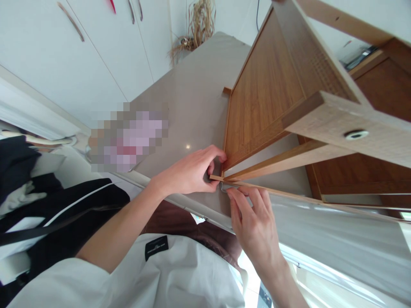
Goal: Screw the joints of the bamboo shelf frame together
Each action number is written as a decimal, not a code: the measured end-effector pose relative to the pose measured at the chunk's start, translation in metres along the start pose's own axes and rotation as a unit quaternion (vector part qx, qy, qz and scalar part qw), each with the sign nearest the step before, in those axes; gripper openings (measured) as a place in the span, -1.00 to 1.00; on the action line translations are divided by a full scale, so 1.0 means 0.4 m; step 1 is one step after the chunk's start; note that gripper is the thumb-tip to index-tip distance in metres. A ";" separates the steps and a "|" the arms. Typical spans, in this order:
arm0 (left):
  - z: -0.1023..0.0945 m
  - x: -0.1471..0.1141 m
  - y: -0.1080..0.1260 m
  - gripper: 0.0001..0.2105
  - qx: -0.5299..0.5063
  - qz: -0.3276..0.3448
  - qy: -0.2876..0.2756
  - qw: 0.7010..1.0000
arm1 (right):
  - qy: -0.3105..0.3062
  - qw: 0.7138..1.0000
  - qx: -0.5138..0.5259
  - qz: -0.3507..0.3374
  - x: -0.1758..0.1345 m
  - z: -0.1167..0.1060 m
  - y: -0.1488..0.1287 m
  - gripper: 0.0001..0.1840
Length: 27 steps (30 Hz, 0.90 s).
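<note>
A wooden frame unit (263, 85) with panels and slats stands on the grey table (192, 98) to my right. My left hand (195, 171) is closed at the near lower corner of this unit, its curled fingers and thumb about the end of a thin wooden strip (216, 177). Close beside it, my right hand (253, 214) pinches a bent metal hex key (224, 187). The key's short end lies against the strip's edge, and the fastener there is hidden. A thick wooden leg (346, 124) with a round metal-rimmed hole juts towards me.
A blurred-out patch (131, 139) covers something at the table's left side. Dried stalks (202, 21) stand behind the table, next to white cupboards (105, 42). Dark clothing (80, 209) lies at my left. The table's front edge runs close to my body.
</note>
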<state>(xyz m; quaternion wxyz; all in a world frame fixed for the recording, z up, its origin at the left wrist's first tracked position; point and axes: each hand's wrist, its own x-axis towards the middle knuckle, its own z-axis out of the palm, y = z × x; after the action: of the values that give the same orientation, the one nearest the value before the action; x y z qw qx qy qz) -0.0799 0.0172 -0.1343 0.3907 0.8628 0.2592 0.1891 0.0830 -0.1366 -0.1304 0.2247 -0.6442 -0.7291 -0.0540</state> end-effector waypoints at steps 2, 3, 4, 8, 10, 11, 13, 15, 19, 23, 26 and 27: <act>0.000 0.000 0.001 -0.57 0.001 0.000 0.001 1.000 | 0.000 1.000 -0.001 0.000 -0.001 0.001 0.001 -0.75; 0.000 0.000 0.001 -0.57 0.002 0.000 0.001 1.000 | 0.000 1.000 -0.001 0.000 -0.002 0.001 0.001 -0.75; 0.000 0.000 0.001 -0.57 0.002 -0.001 0.001 1.000 | -0.001 1.000 -0.001 -0.001 -0.003 0.002 0.002 -0.74; 0.000 -0.001 0.001 -0.56 -0.004 -0.002 0.000 1.000 | 0.001 1.000 -0.003 0.000 -0.003 0.005 0.001 -0.73; -0.001 -0.001 0.001 -0.56 -0.007 -0.002 -0.002 1.000 | 0.004 1.000 -0.004 0.003 -0.002 0.005 -0.001 -0.75; -0.001 -0.001 0.002 -0.56 -0.008 -0.003 -0.002 1.000 | 0.005 1.000 -0.004 0.004 -0.001 0.005 -0.002 -0.76; -0.001 -0.001 0.003 -0.56 -0.008 -0.003 -0.002 1.000 | 0.006 1.000 -0.005 0.006 0.001 0.005 -0.005 -0.76; -0.001 -0.001 0.004 -0.57 -0.007 -0.003 -0.001 1.000 | 0.006 1.000 -0.008 0.011 0.004 0.003 -0.009 -0.77; 0.000 0.001 0.004 -0.57 -0.005 -0.005 0.000 1.000 | -0.006 1.000 -0.027 0.009 0.015 -0.007 -0.023 -0.76; -0.001 0.001 0.004 -0.56 -0.006 -0.002 0.003 1.000 | -0.017 0.999 -0.051 -0.004 0.021 -0.013 -0.029 -0.74; -0.003 0.001 0.006 -0.56 -0.006 0.002 0.003 1.000 | -0.007 0.999 -0.052 -0.008 0.017 -0.010 -0.024 -0.74; -0.004 0.000 0.006 -0.56 -0.006 0.003 0.002 1.000 | -0.005 0.999 -0.046 -0.006 0.015 -0.008 -0.021 -0.74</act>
<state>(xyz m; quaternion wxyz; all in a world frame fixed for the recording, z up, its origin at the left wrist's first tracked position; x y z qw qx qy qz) -0.0800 0.0168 -0.1314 0.3945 0.8610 0.2562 0.1933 0.0754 -0.1337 -0.1233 0.1910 -0.6497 -0.7308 -0.0861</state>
